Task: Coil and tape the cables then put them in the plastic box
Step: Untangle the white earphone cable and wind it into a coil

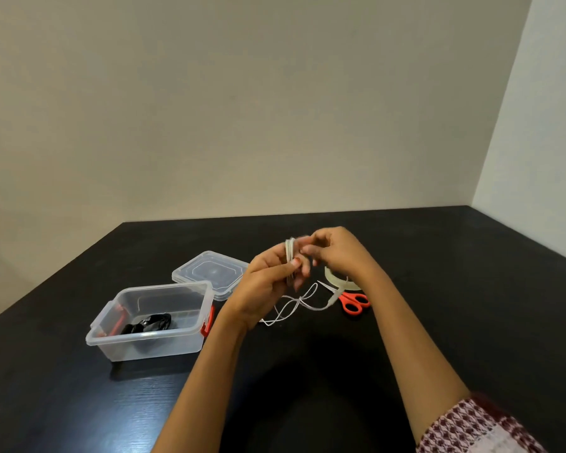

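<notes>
Progress looks to be somewhere near the midpoint, judging from the head view. A black cable (149, 323), already bundled, lies inside the open plastic box (144, 336), though whether tape binds it is too small to tell. The box's clear lid (209, 273) rests just behind it on the dark worktop (438, 289).

The white cable (290, 253) is held in the air to the right of the box and a little beyond it, only partly coiled. A few tight loops stand upright as a narrow bundle. The left hand (265, 289) has its fingers curled round those loops, with the thumb pressing them from the near side. The right hand (337, 253) meets it at the top of the bundle, fingers bent and apparently pinching a strand, though motion blur hides the exact grip.

Below the hands, the uncoiled tail drops to the worktop and lies in loose crossing curves, ending in a slim connector. The cable looks thin, pale and limp.

A clear tape roll (335, 279) and orange-handled scissors (353, 302) sit farther right of the box, partly hidden behind the right wrist, with no hand on either.

By this reading, what remains is winding in the tail, taping the bundle and placing it in the box.
</notes>
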